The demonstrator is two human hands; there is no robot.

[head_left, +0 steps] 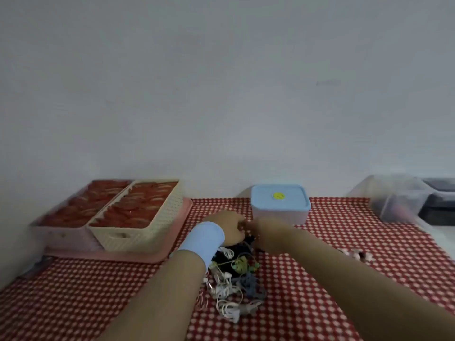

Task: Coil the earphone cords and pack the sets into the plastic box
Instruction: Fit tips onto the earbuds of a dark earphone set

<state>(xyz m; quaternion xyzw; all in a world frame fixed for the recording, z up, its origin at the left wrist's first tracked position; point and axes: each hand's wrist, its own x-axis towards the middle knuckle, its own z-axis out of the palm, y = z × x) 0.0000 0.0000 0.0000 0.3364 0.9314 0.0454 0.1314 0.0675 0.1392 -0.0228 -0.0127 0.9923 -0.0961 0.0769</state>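
A pile of earphones (pixel 234 284) lies in the middle of the worktop (pixel 344 291), close to the person. From the pile, the plastic box (pixel 280 215) stands at 1 o'clock, farther back, with its lid (pixel 290 193) on top. At 10 o'clock a tray (pixel 147 255) sits on the worktop. Two baskets stand side by side on it, one basket (pixel 147 232) on the right and the other basket (pixel 61 233) on the left. A few small bits (pixel 354 254) lie at 3 o'clock. A bin (pixel 394 200) stands far off at 2 o'clock, by the wall (pixel 221 94). The left hand (pixel 229 226) and right hand (pixel 261 232) meet at 12 o'clock, between the pile and the box.
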